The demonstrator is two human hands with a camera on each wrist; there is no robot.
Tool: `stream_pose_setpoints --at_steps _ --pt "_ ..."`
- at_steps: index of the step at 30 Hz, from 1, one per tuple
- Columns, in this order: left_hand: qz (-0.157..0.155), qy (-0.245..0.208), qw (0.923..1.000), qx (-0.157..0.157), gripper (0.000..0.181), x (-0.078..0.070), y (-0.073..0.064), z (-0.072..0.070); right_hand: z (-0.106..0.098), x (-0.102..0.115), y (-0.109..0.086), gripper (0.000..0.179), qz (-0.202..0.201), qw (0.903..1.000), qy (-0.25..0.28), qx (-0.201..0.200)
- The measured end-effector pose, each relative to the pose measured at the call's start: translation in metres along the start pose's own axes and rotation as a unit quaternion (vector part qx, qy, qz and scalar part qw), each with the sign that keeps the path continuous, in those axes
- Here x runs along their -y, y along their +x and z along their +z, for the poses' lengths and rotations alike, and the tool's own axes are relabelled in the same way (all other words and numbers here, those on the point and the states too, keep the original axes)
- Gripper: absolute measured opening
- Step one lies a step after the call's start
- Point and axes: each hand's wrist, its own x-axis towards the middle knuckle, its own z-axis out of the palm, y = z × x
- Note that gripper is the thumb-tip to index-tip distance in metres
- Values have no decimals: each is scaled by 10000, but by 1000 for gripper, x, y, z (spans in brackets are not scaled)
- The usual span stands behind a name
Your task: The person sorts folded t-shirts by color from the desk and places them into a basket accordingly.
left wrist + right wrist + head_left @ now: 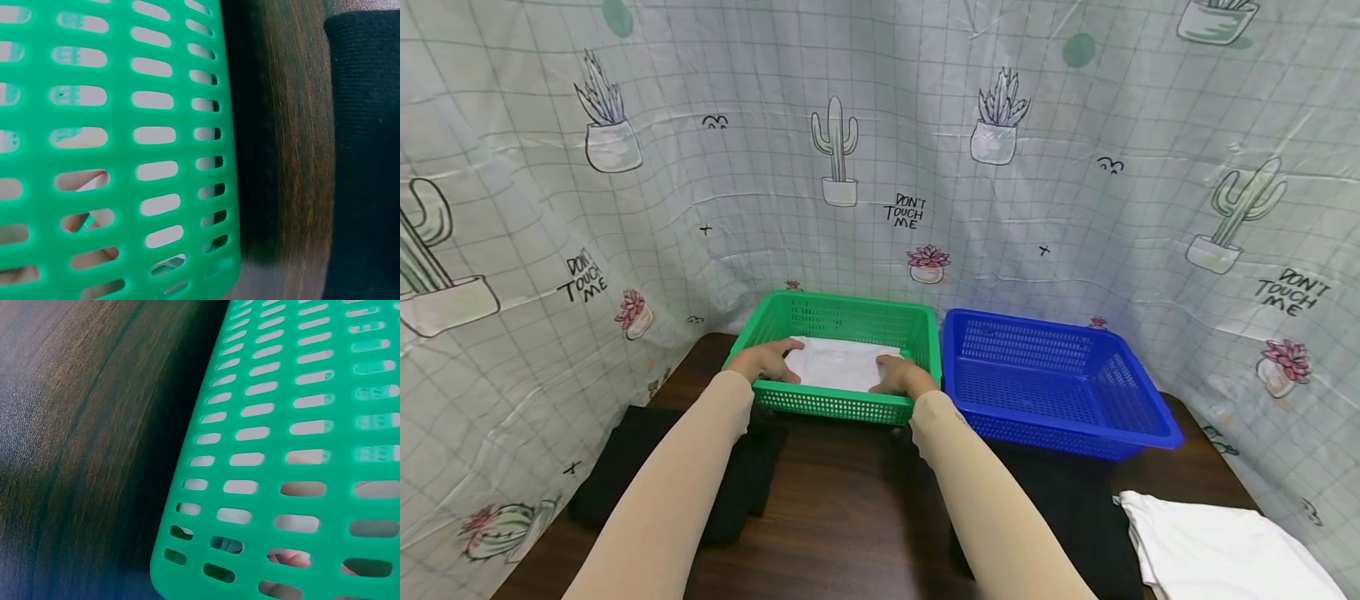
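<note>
A folded white cloth (835, 363) lies in the green basket (857, 406), spanning much of its width. My left hand (767, 361) reaches over the basket's near left rim, its thumb and fingers spread apart at the cloth's left end. Over the near right side comes my right hand (904, 376), touching the right end with thumb and fingers likewise apart. In the left wrist view, the slotted basket wall (119, 153) covers most of the hand; skin and white cloth show through the slots. The right wrist view has the basket wall (262, 444) in front of the other hand.
A blue basket (1030, 396) stands right beside the green one. Black folded cloth (752, 475) lies at the left, and another black cloth (1060, 508) in front of the blue basket. White cloth (1225, 546) lies at the near right. A patterned curtain (880, 150) surrounds the brown table (842, 508).
</note>
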Motion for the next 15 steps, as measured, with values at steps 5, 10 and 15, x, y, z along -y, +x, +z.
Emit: stream_pose_setpoints --at_steps 5,10,15 --pt "48 -40 10000 -46 79 1 1 1 0 0 1 76 -82 10000 14 -14" --pt "53 -100 9999 -47 80 2 5 2 0 1 0 74 -125 9999 70 47" --pt "-17 -18 9999 -101 79 5 13 0 0 3 -4 75 -162 9998 73 77"
